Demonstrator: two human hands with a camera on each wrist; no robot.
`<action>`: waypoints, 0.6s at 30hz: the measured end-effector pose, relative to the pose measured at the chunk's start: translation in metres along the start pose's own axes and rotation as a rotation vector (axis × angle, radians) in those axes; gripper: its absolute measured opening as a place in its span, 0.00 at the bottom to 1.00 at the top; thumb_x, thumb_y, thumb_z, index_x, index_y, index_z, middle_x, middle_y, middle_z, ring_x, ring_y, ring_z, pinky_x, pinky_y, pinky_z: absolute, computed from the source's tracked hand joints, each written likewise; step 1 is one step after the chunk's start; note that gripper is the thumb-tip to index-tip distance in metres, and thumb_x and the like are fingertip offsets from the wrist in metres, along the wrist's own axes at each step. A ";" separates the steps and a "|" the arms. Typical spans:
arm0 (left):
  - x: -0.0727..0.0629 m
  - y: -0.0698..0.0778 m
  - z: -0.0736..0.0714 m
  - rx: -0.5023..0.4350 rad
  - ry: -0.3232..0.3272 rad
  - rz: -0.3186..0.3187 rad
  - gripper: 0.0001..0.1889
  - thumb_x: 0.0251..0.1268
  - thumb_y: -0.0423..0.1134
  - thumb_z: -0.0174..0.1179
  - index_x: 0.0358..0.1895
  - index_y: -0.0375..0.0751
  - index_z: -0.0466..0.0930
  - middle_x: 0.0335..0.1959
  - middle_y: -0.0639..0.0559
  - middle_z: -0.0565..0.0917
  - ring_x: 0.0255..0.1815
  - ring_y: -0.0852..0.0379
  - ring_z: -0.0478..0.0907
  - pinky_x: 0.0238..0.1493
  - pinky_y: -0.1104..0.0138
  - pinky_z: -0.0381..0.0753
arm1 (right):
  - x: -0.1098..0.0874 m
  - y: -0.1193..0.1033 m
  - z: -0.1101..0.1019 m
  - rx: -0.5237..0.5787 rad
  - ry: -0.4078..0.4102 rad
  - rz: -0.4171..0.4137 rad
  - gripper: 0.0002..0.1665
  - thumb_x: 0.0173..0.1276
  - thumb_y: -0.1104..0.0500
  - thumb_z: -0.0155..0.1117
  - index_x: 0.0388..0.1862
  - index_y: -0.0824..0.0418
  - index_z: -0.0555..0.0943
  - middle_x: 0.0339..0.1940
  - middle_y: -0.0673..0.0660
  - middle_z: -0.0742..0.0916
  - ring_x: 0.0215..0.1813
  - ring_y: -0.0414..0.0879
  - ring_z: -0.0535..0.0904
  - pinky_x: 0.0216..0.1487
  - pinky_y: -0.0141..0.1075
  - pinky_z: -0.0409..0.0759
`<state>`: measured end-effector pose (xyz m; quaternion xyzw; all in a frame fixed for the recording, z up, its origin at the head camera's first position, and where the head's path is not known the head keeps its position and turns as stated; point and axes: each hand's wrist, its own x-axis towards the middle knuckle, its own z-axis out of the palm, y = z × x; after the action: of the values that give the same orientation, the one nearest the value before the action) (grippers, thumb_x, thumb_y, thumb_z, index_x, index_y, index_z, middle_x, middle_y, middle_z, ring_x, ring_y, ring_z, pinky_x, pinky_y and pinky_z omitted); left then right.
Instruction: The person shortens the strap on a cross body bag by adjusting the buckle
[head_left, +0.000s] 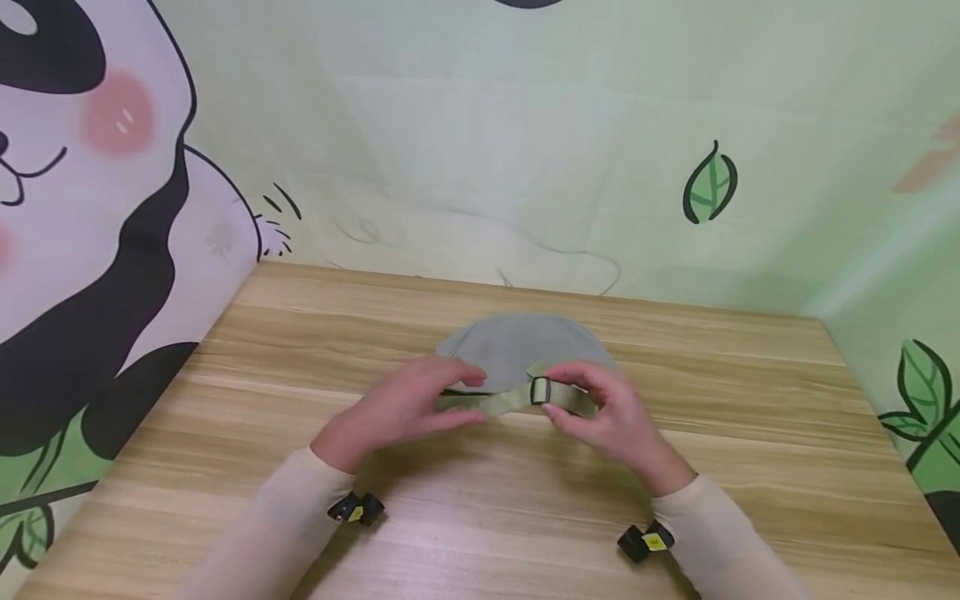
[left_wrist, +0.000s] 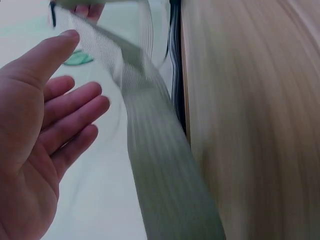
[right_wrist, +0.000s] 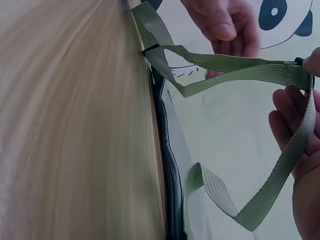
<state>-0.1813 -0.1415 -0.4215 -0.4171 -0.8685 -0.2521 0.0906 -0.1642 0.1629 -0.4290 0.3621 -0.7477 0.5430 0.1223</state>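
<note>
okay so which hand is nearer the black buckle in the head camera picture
Right. The right hand pinches the black buckle at its edges, while the left hand is apart from it, farther left along the green strap.

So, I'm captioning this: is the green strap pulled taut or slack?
Slack: in the right wrist view, the green strap bends and curves loosely beside the right hand.
</note>
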 end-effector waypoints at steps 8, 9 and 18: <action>0.019 0.018 0.012 -0.129 0.100 0.061 0.24 0.62 0.45 0.81 0.58 0.40 0.85 0.50 0.49 0.92 0.53 0.55 0.89 0.60 0.62 0.88 | 0.004 0.002 0.007 -0.014 -0.021 -0.043 0.25 0.56 0.80 0.76 0.53 0.69 0.86 0.44 0.65 0.92 0.48 0.35 0.84 0.51 0.24 0.83; 0.020 0.019 0.014 -0.139 0.111 0.069 0.23 0.63 0.44 0.80 0.57 0.40 0.86 0.48 0.50 0.91 0.51 0.55 0.88 0.58 0.63 0.88 | 0.004 0.003 0.008 -0.016 -0.024 -0.049 0.25 0.56 0.80 0.76 0.53 0.69 0.86 0.44 0.65 0.92 0.48 0.35 0.84 0.51 0.25 0.83; 0.022 0.020 0.019 -0.169 0.153 0.105 0.12 0.63 0.36 0.78 0.46 0.40 0.87 0.39 0.52 0.89 0.40 0.58 0.85 0.47 0.60 0.90 | 0.003 0.003 0.007 -0.068 -0.026 -0.051 0.27 0.57 0.78 0.78 0.56 0.67 0.86 0.46 0.63 0.92 0.49 0.36 0.84 0.52 0.25 0.82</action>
<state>-0.1791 -0.1068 -0.4226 -0.4475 -0.8117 -0.3505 0.1343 -0.1670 0.1561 -0.4321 0.3835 -0.7578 0.5094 0.1386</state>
